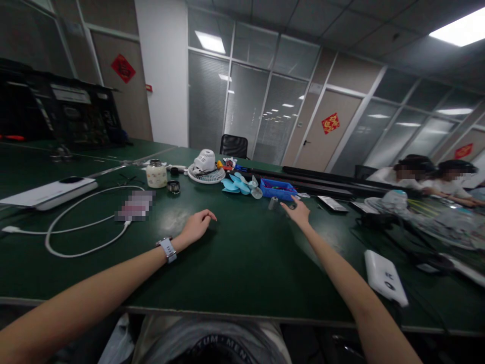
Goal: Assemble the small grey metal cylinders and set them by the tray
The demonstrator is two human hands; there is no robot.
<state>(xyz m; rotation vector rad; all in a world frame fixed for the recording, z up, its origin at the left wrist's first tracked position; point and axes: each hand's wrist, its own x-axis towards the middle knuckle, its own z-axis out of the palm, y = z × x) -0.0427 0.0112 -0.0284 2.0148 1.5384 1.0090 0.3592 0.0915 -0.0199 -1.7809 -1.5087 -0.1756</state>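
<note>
Blue bin (pixel 271 193) sits at 1 to 2 o'clock, clock read from mid-tabletop (pixel 242 273), 12 straight ahead. Right hand (pixel 299 216), 2 o'clock, just before the bin's near edge: fingers parted; can't tell if its grip pinches the dark bit at the fingertips. Left hand (pixel 195 226), 10 o'clock: fingers loosely bent, narrow grip, palm hidden, so can't tell if anything's inside. Arm laid forward, probably just resting.

Bin likely corrals loose small parts, contents too small to count. White fan body (pixel 205 161), 11 o'clock, stands on its grille (pixel 212 176), presumably for stability. Jar (pixel 156 177), 10 o'clock, upright, dark lid-like cup (pixel 173 187) just beside it.

Counts: one bin, one metal cylinder (pixel 273 203) left of the right hand, one fan body, one grille, one cyan blade cluster (pixel 237 184) at 12, one jar, one cup, one white power bank (pixel 382 275) between 3 and 4.
</note>
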